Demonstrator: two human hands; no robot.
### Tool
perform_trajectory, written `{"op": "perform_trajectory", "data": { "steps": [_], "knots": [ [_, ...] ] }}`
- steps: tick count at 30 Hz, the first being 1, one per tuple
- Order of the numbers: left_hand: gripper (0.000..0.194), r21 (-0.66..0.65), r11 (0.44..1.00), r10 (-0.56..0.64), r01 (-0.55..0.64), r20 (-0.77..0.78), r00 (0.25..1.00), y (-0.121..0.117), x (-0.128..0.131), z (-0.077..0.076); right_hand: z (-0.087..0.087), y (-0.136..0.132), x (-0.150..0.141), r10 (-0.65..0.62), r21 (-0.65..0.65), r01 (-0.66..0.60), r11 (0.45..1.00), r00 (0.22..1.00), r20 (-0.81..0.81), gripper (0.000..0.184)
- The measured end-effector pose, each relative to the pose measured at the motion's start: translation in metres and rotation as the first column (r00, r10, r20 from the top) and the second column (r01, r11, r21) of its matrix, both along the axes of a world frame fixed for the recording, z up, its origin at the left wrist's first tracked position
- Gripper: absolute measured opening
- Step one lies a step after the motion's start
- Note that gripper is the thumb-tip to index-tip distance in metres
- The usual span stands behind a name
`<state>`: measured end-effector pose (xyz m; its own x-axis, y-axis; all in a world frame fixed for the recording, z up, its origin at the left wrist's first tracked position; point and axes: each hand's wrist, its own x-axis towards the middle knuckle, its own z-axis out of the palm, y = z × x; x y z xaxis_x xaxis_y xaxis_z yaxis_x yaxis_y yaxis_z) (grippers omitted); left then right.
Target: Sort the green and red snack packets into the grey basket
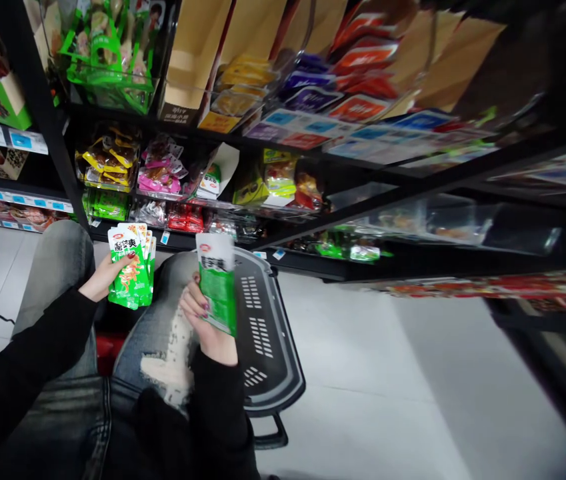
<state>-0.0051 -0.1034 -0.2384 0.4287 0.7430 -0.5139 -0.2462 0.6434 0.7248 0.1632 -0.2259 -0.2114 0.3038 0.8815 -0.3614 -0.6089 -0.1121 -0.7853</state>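
My left hand (105,275) grips several green-and-white snack packets (131,270), fanned and overlapping, with the thumb across the front one. In my right hand (203,313) is one green-and-white snack packet (218,283) of similar look, held upright and slightly blurred, with the fingers closed round its left edge. It is over my right knee and partly in front of a dark grey shopping basket (283,333), which stands on the floor. The two hands are apart, both above my lap.
Black store shelves (293,257) run across in front, with bagged snacks in clear bins and cardboard boxes (190,60). A white box (223,170) on the lower shelf contains a similar green-and-white packet. Pale floor tiles (353,347) lie to the right; the right side is blurred.
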Motion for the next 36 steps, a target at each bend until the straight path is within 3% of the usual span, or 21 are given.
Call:
{"op": "perform_trajectory", "data": {
  "steps": [2, 5, 7, 9, 10, 11, 12, 14, 15, 16, 19, 22, 25, 29, 32, 34, 35, 36],
  "knots": [
    [0.042, 0.003, 1.000, -0.017, 0.017, -0.002, 1.000, 0.000, 0.000, -0.001, -0.004, -0.007, -0.003, 0.029, 0.037, -0.024, 0.999, 0.991, -0.127, 0.023],
    [0.042, -0.010, 1.000, -0.021, 0.021, -0.027, 0.999, 0.000, 0.000, -0.001, -0.009, -0.015, -0.005, -0.028, 0.072, 0.039, 0.997, 0.988, -0.154, 0.026],
    [0.041, -0.021, 1.000, -0.011, 0.010, -0.040, 0.999, 0.000, 0.000, 0.001, -0.010, -0.021, 0.006, -0.121, 0.070, 0.126, 0.990, 0.990, -0.075, 0.025],
    [0.039, -0.028, 1.000, -0.003, 0.001, -0.048, 0.999, 0.001, 0.000, 0.003, -0.014, -0.034, 0.026, -0.275, 0.040, 0.272, 0.961, 0.952, 0.134, 0.024],
    [0.038, -0.031, 1.000, 0.002, -0.003, -0.055, 0.999, 0.001, 0.000, 0.005, -0.019, -0.044, 0.040, -0.344, 0.013, 0.357, 0.934, 0.891, 0.297, 0.024],
    [0.037, -0.034, 0.999, 0.004, -0.006, -0.060, 0.998, 0.001, 0.000, 0.006, -0.026, -0.056, 0.054, -0.392, -0.016, 0.458, 0.889, 0.778, 0.491, 0.025],
    [0.037, -0.038, 0.999, 0.005, -0.008, -0.065, 0.998, 0.001, 0.000, 0.007, -0.036, -0.069, 0.068, -0.378, -0.054, 0.565, 0.823, 0.617, 0.690, 0.027],
    [0.036, -0.047, 0.999, 0.006, -0.009, -0.068, 0.998, 0.001, 0.001, 0.008, -0.061, -0.096, 0.089, -0.076, -0.214, 0.630, 0.746, 0.400, 0.913, 0.027],
    [0.036, -0.050, 0.999, 0.002, -0.006, -0.063, 0.998, 0.000, 0.001, 0.008, -0.075, -0.107, 0.096, 0.069, -0.306, 0.622, 0.721, 0.375, 0.924, 0.026],
    [0.036, -0.052, 0.999, -0.001, -0.001, -0.055, 0.998, 0.000, 0.002, 0.008, -0.089, -0.117, 0.100, 0.182, -0.395, 0.597, 0.699, 0.386, 0.904, 0.023],
    [0.037, -0.052, 0.999, -0.012, 0.010, -0.046, 0.999, -0.002, 0.003, 0.006, -0.127, -0.125, 0.094, 0.263, -0.494, 0.536, 0.685, 0.451, 0.853, 0.016],
    [0.037, -0.053, 0.998, -0.018, 0.015, -0.061, 0.998, -0.003, 0.003, 0.004, -0.154, -0.103, 0.082, 0.237, -0.496, 0.518, 0.697, 0.487, 0.841, 0.016],
    [0.036, -0.050, 0.999, -0.017, 0.014, -0.061, 0.998, -0.002, 0.002, 0.001, -0.164, -0.067, 0.082, 0.173, -0.463, 0.549, 0.696, 0.497, 0.850, 0.023],
    [0.038, -0.042, 0.999, 0.003, -0.006, -0.056, 0.998, -0.002, 0.001, 0.001, -0.147, -0.030, 0.096, 0.057, -0.373, 0.622, 0.689, 0.467, 0.883, 0.029],
    [0.038, -0.052, 0.998, 0.021, -0.025, -0.077, 0.997, -0.002, 0.001, 0.004, -0.106, -0.017, 0.087, -0.051, -0.254, 0.692, 0.676, 0.388, 0.920, 0.028],
    [0.038, -0.059, 0.998, 0.011, -0.016, -0.081, 0.997, -0.002, 0.003, 0.007, -0.069, -0.008, 0.061, -0.114, -0.157, 0.707, 0.689, 0.321, 0.940, 0.027],
    [0.038, -0.058, 0.998, -0.001, -0.004, -0.077, 0.997, -0.002, 0.004, 0.008, -0.050, -0.002, 0.043, -0.134, -0.111, 0.670, 0.734, 0.303, 0.944, 0.026],
    [0.038, -0.051, 0.999, -0.013, 0.010, -0.069, 0.998, -0.003, 0.005, 0.008, -0.032, 0.005, 0.023, -0.116, -0.084, 0.540, 0.838, 0.326, 0.938, 0.025]
  ]
}}
